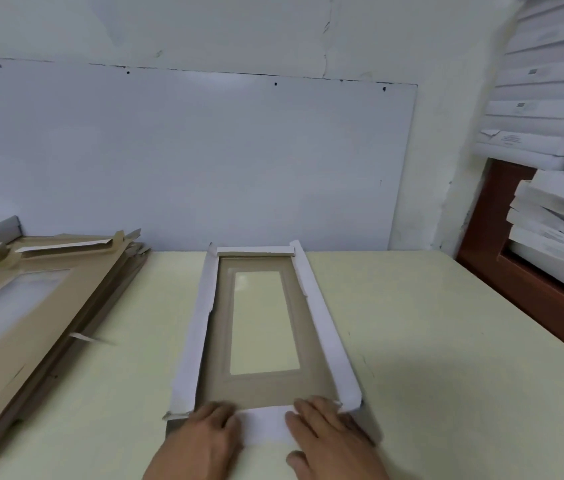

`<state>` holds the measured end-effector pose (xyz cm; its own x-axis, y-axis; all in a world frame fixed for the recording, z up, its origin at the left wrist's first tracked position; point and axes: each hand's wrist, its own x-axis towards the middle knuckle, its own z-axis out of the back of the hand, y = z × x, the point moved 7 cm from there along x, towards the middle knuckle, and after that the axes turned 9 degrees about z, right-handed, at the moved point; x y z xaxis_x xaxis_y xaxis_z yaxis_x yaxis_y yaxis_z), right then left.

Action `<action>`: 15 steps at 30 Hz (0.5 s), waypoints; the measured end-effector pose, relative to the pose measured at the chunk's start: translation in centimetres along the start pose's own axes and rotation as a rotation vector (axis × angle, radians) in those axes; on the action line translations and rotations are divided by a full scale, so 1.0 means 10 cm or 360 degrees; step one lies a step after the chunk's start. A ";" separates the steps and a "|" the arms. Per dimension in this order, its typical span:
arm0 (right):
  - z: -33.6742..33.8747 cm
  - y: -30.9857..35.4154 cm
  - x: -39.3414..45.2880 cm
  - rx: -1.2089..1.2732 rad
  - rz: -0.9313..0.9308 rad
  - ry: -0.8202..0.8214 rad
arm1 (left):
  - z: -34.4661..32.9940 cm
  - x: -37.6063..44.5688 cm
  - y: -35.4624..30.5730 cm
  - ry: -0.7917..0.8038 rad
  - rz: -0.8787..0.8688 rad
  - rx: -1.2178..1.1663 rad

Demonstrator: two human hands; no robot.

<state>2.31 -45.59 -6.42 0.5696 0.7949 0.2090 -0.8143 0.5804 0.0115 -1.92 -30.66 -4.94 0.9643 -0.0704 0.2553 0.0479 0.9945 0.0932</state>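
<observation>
While your left hand (204,434) and right hand (329,433) press the near flap (266,424) at six o'clock, fingers seemingly flat and straight, the windowed carton (259,388) lies centred on the table (446,341); side and twelve o'clock flaps stand folded, this last one not yet creased

One left hand (204,434), one right hand (329,434), one windowed cardboard blank (259,388), one pile of blanks (31,323), one table (446,375).

Bare left hand (209,433), bare right hand (329,434), wrists likewise uncovered, finer details blurred
</observation>
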 end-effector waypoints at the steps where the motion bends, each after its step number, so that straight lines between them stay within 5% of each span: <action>1: 0.01 0.06 0.05 0.0014 0.0062 -0.0047 | -0.04 0.03 -0.06 0.0007 -0.0009 -0.0007; 5: 0.03 0.14 0.22 0.0067 0.0160 -0.0209 | 0.22 0.09 -0.07 -0.0062 -0.0042 -0.0050; 10: 0.02 -0.02 0.44 0.0243 0.0051 -0.0120 | 0.26 0.22 0.02 -0.0131 0.0368 -0.0145; 15: -0.15 0.01 0.56 0.0103 0.0050 0.0084 | 0.10 0.32 -0.22 -0.0245 0.0217 -0.0172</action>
<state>5.60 -40.79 -6.69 0.5475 0.8216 0.1585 -0.8363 0.5439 0.0694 0.76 -33.18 -3.36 0.9131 0.0624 0.4029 -0.0446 0.9976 -0.0535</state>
